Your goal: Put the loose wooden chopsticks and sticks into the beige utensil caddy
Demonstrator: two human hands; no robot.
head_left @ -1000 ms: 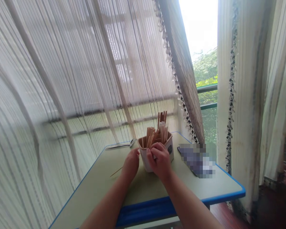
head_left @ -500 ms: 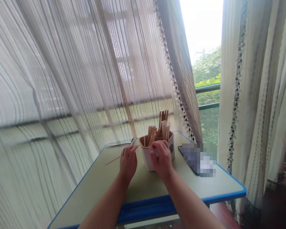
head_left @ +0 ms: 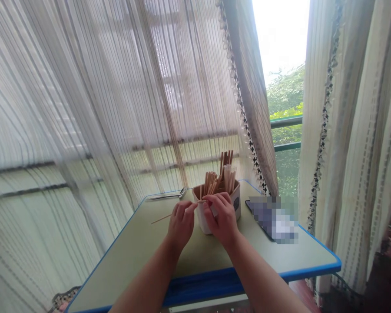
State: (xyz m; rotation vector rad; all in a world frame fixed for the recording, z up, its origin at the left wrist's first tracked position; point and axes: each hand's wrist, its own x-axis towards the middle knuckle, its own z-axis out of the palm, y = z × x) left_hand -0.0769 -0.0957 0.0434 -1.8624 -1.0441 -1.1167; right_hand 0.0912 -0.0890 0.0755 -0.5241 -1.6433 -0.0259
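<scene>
My left hand [head_left: 181, 221] is closed around a thin wooden chopstick [head_left: 161, 219], whose one end sticks out to the left over the table. The other end runs right to the fingertips of my right hand [head_left: 220, 214], which are pinched at it. Both hands are close together in front of a white holder [head_left: 202, 219] with a brown inner rim. Bundles of chopsticks [head_left: 211, 182] stand upright in the holder, and some at the right look wrapped in clear film [head_left: 228, 177]. My right hand hides part of the holder's front.
The holder stands on a pale table with a blue edge [head_left: 313, 268]. A metal utensil [head_left: 167, 196] lies at the back left. To the right is a dark flat device [head_left: 260, 219], partly blurred out. Sheer curtains [head_left: 117, 87] hang right behind the table.
My left hand has moved right with the chopstick, bringing its end to my right fingertips. The whole view has shifted slightly.
</scene>
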